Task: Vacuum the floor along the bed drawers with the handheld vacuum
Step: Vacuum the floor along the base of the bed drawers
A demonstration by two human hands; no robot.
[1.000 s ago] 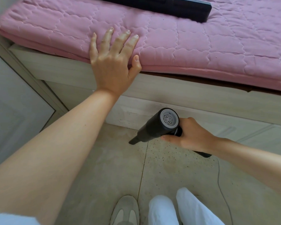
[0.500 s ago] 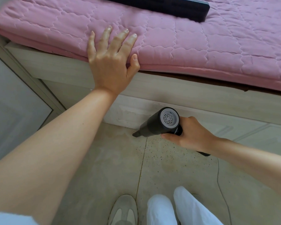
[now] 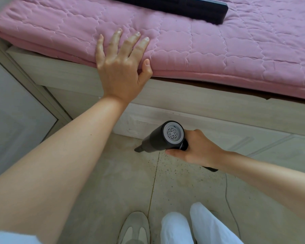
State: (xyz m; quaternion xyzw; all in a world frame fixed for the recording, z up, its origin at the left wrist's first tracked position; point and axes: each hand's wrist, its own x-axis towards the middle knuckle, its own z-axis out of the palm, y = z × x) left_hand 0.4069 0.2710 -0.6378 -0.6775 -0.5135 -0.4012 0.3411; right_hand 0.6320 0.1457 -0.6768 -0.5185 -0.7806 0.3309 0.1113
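Note:
My right hand [image 3: 199, 149] grips the handle of a black handheld vacuum [image 3: 158, 140] with a grey vented rear cap. Its narrow nozzle [image 3: 138, 149] points down and left at the floor, close to the foot of the pale wooden bed drawers [image 3: 218, 131]. My left hand [image 3: 121, 67] lies flat with spread fingers on the edge of the pink quilted mattress pad [image 3: 201, 43], holding nothing. The speckled beige floor [image 3: 174, 173] shows dark specks right of a tile seam.
A long black object [image 3: 192, 7] lies on the mattress pad at the top. A pale panel or door [image 3: 16, 120] stands at the left by the bed corner. A thin cord [image 3: 227, 196] runs over the floor at right. My shoe [image 3: 134, 228] and white trousers [image 3: 192, 226] are below.
The vacuum's nozzle has shifted slightly up and toward the base of the drawers. My left hand stays pressed on the mattress edge.

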